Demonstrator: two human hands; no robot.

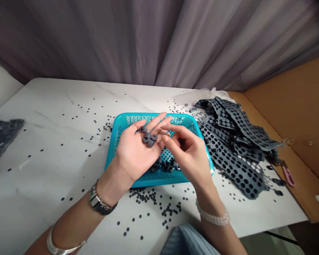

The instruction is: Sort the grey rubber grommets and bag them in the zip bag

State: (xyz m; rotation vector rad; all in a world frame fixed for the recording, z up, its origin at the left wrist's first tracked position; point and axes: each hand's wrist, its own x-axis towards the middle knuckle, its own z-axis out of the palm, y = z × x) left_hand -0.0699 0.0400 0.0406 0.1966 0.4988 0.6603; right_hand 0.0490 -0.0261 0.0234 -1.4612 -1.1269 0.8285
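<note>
My left hand (pixel 138 150) is held palm up over a turquoise plastic basket (pixel 122 122), fingers stretched out. Several small grey rubber rings (pixel 149 137) lie on its fingers. My right hand (pixel 187 152) hovers just to the right, fingers curled with thumb and forefinger close together beside the rings; I cannot make out anything between them. More grey rings (pixel 166 165) lie on the basket's floor under the hands. A wristwatch and a bangle are on the left arm, a bead bracelet on the right.
A heap of punched grey rubber sheets (pixel 236 141) lies right of the basket. Small dark rubber dots (pixel 159 205) are scattered over the white marble table (pixel 55 113). Another dark sheet pile (pixel 0 136) sits at the left edge. A brown cardboard panel (pixel 295 106) stands right.
</note>
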